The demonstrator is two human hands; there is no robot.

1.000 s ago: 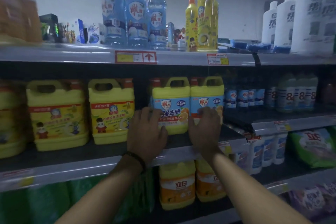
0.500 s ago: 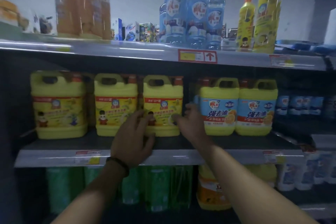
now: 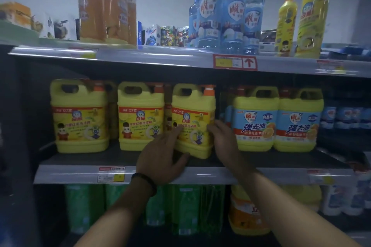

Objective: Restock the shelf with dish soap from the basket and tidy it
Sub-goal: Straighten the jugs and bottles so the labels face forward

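Note:
Three yellow dish soap jugs with yellow labels stand on the middle shelf [image 3: 84, 174]. The right one of them [image 3: 195, 114] is turned a little and sits nearer the shelf's front edge. My left hand [image 3: 162, 156] holds its lower left side, thumb under its front corner. My right hand [image 3: 222, 138] holds its right side, fingers wrapped on the edge. The other two yellow-label jugs [image 3: 140, 114] [image 3: 79, 114] stand to its left. Two yellow jugs with blue labels [image 3: 256, 118] [image 3: 299, 120] stand to its right. No basket is in view.
The top shelf holds orange bottles [image 3: 104, 4], blue bottles [image 3: 224, 12] and slim yellow bottles [image 3: 311, 16]. Below are green bottles [image 3: 186, 208] and an orange-and-yellow jug [image 3: 247, 212]. Small blue bottles [image 3: 345, 116] stand at the far right of the middle shelf.
My view and both hands have shifted left, from the two blue-label jugs to the third yellow-label jug. That jug now sits turned and nearer the front edge, held from both sides.

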